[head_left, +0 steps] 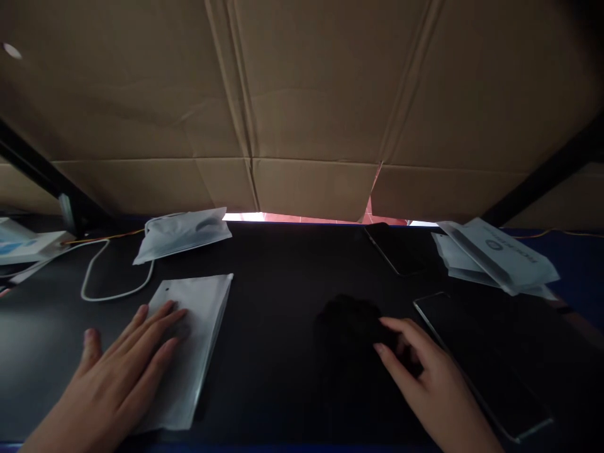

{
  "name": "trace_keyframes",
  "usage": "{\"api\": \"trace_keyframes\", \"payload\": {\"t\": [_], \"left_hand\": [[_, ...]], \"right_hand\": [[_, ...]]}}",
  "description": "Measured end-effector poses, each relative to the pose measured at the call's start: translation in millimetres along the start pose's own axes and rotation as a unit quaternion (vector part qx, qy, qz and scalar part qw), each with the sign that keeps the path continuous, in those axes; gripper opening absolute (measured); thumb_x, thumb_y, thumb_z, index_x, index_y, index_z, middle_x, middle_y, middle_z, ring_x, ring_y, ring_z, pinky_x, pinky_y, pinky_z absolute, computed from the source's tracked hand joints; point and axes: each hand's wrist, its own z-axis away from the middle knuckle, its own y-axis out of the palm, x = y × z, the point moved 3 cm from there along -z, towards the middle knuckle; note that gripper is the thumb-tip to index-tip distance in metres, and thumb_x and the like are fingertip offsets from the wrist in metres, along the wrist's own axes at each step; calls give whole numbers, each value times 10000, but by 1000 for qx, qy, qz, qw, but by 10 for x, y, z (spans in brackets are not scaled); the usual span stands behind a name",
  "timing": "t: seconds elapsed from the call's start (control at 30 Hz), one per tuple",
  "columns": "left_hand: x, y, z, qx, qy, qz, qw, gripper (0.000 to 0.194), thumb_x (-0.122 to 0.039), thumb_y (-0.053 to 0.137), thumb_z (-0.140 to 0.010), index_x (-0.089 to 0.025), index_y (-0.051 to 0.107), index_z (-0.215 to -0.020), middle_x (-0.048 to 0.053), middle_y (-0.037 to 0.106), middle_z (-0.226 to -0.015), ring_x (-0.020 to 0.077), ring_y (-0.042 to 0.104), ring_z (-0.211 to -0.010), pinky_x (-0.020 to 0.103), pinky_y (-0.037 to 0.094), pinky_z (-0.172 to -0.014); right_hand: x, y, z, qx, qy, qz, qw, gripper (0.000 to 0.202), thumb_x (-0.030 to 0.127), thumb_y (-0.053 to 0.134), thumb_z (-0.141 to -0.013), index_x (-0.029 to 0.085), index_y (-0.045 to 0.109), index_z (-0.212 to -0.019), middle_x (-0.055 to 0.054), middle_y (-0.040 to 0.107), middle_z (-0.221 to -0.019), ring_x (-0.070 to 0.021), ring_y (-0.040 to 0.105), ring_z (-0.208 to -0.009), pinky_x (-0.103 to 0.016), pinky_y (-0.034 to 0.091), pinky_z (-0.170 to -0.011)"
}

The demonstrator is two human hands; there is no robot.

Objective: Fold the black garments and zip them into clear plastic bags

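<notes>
While the left hand [120,371] is laid palm down, fingers spread, on a white pouch [202,333] at lower left, the thumb and forefinger of the right hand [419,365] are held narrowly apart at a dark bundle [346,324], right of centre. Whether it is pinched cannot be told; its outline is lost against the black tabletop [268,377]. Both forearms are cut off below.

We count at least four white pouches [202,327], two phones [481,362], one dark bundle [349,324] and one white cable [116,296].
</notes>
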Motion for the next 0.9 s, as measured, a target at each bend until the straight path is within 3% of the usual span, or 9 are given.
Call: {"api": "trace_keyframes", "payload": {"t": [0.1,0.17,0.23,0.33,0.4,0.47,0.6,0.8,0.9], "left_hand": [[-117,-51,-113,-3,18,-13,1000,428,-473,470,-1101,-255,663,-1414,21,613,-1636,485,456,-1557,836,276,-1211],[-420,-108,-182,-54,37,13,998,378,-482,511,-1088,-266,670,-1354,45,649,-1585,461,546,-1517,794,301,-1261],[-921,-157,-220,-87,89,76,989,345,-426,539,-1085,-293,650,-1383,54,725,-1453,353,708,-1363,644,425,-1285],[-1814,-166,-226,-69,185,174,965,285,-263,593,-1042,-289,675,-1314,48,789,-1183,215,800,-1042,308,680,-876],[-2295,-122,-221,-53,228,200,951,265,-285,674,-980,-268,688,-1244,39,777,-1008,218,761,-799,334,659,-658],[-2575,-37,-239,-28,219,202,954,355,-421,810,-883,-231,692,-1159,46,750,-937,251,729,-732,393,642,-590],[-2694,145,-299,36,186,177,966,635,-571,966,-724,-187,679,-1140,66,750,-975,297,745,-781,469,657,-635],[-2623,191,-336,68,170,197,963,179,-185,732,-833,-225,678,-999,41,730,-898,298,730,-752,447,625,-623],[-2539,93,-352,72,165,248,952,177,-118,585,-911,-236,675,-1009,12,734,-870,215,732,-700,322,596,-585]], "right_hand": [[41,80,67,-13,11,2,1000,284,498,622,-1055,316,726,-1247,-14,700,-877,-195,716,-702,-289,627,-590],[81,131,105,-18,33,6,999,321,542,598,-1060,319,718,-1256,-40,707,-918,-222,732,-761,-288,600,-538],[117,181,126,-31,50,17,998,356,581,585,-1056,320,707,-1266,-57,710,-940,-250,736,-813,-309,596,-541],[161,237,129,-50,47,23,997,369,584,578,-1061,324,667,-1308,-65,727,-1036,-265,723,-879,-399,638,-714],[164,237,131,-61,45,-2,997,373,571,558,-1077,343,629,-1364,-73,729,-1205,-280,723,-1032,-457,633,-874],[138,209,142,-58,54,-45,996,371,558,540,-1094,379,598,-1413,-59,692,-1373,-287,691,-1217,-476,600,-1006],[45,136,179,-3,77,-109,991,408,522,538,-1100,453,562,-1502,-4,635,-1508,-263,651,-1319,-438,571,-1082],[-15,124,165,-1,110,-144,983,357,511,461,-1132,460,619,-1448,12,643,-1472,-229,669,-1257,-404,575,-1089],[-3,156,138,-11,103,-126,987,345,532,514,-1120,468,609,-1446,11,637,-1482,-223,676,-1252,-388,606,-1049]]}}
